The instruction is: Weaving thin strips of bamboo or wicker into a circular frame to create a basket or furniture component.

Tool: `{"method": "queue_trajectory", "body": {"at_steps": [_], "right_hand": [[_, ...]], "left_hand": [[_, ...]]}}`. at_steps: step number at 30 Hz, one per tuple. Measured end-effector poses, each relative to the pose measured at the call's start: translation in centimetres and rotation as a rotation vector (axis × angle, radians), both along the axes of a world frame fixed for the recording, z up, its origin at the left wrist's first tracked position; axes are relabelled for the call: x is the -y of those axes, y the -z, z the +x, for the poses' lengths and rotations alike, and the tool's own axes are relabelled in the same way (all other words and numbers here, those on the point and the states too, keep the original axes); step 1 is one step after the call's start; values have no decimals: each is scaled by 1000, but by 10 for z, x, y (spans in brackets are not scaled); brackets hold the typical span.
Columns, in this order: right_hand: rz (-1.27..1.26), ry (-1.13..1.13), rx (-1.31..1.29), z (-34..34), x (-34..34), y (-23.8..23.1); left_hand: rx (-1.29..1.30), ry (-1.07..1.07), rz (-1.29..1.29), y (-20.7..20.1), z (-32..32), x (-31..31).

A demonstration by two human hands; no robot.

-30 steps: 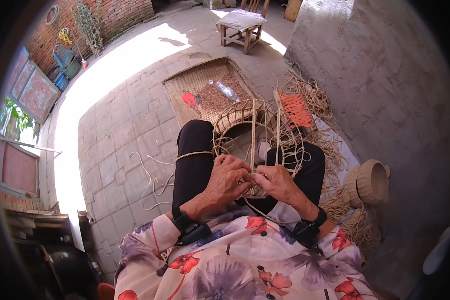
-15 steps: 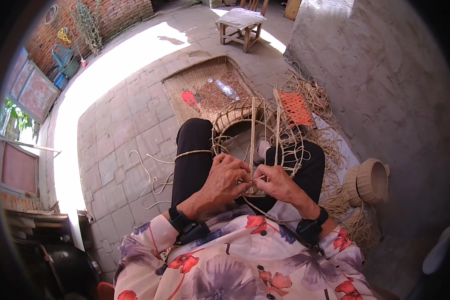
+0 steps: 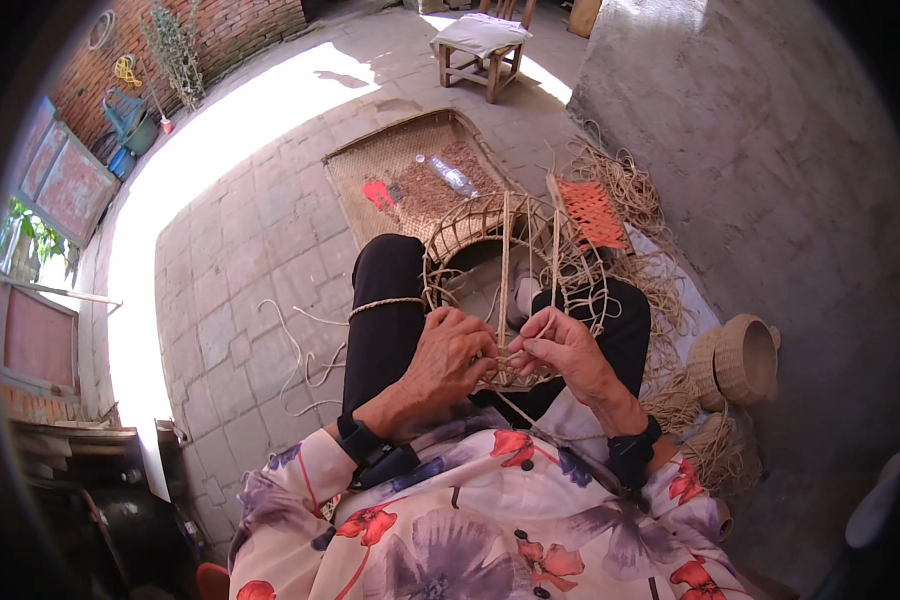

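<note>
An openwork basket (image 3: 448, 232) of tan cord and ribs rests between my knees. Two long straight cords (image 3: 505, 255) span its opening toward me. My left hand (image 3: 448, 350) is closed at the near side of the basket, its thumb and fingers pinching the woven cord there. Just to the right is my right hand (image 3: 562, 350), thumb and fingers drawn together in a pinch; what lies between them is too small to make out. From the near rim a loose cord (image 3: 515, 408) trails under my right wrist. Another rope (image 3: 375, 303) crosses my left knee.
Beyond the basket lies a woven mat (image 3: 355, 185) with brown bits, a clear bottle (image 3: 458, 178) and a red item (image 3: 377, 194). Tangled cord (image 3: 660, 300) and an orange woven piece (image 3: 592, 213) are at right, near round baskets (image 3: 745, 360). A cushioned chair (image 3: 480, 45) stands farther off.
My right hand has lifted slightly and turned, its fingers moving a little away from the near rim. The left hand has stayed nearly in place.
</note>
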State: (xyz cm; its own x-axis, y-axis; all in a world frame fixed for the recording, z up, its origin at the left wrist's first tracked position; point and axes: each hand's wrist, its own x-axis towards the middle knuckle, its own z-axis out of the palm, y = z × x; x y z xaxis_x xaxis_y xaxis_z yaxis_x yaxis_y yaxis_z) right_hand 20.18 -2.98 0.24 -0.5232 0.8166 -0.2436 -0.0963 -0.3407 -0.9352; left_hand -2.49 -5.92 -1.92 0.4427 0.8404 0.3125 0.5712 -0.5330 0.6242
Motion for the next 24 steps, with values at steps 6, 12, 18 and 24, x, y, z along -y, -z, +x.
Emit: {"method": "queue_trajectory", "body": {"at_steps": [6, 12, 18, 24], "right_hand": [[96, -32, 205, 4, -1, -2], [642, 60, 538, -6, 5, 3], [981, -36, 553, 2, 12, 4], [1078, -60, 656, -1, 16, 5]], "left_hand": [[-12, 27, 3, -2, -2, 0], [-32, 51, -7, 0, -5, 0], [-38, 47, -22, 3, -5, -1], [-43, 46, -29, 2, -5, -1]]}}
